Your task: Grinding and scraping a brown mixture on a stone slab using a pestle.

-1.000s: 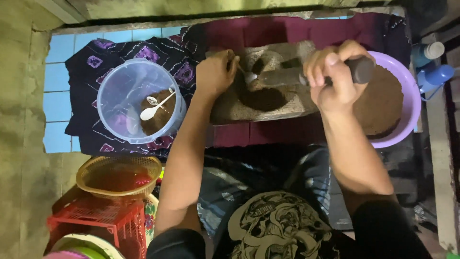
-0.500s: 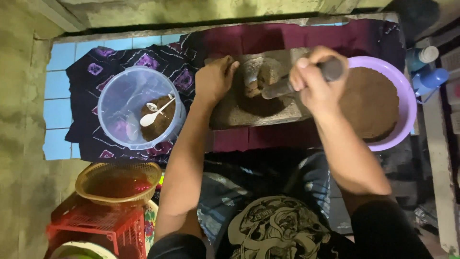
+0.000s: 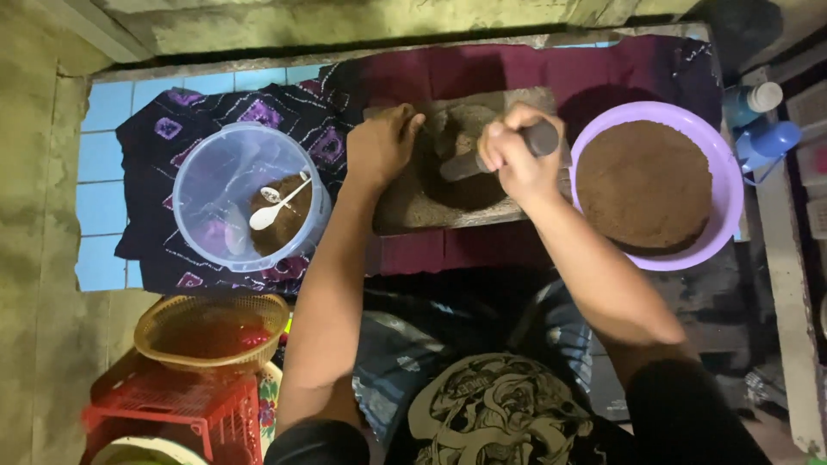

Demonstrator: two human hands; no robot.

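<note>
A grey stone mortar slab lies on a dark red cloth in front of me, with brown material in its hollow. My right hand is closed around a grey stone pestle, whose lower end rests in the hollow. My left hand presses on the slab's left edge, fingers curled at the hollow's rim.
A purple basin full of brown powder stands at the right. A clear plastic tub with brown powder and a white spoon sits at the left on a patterned cloth. A woven basket rests on a red crate. Blue bottles stand far right.
My right hand has drawn the pestle leftward across the slab, from near the basin toward the hollow. My left hand stays on the slab's left edge.
</note>
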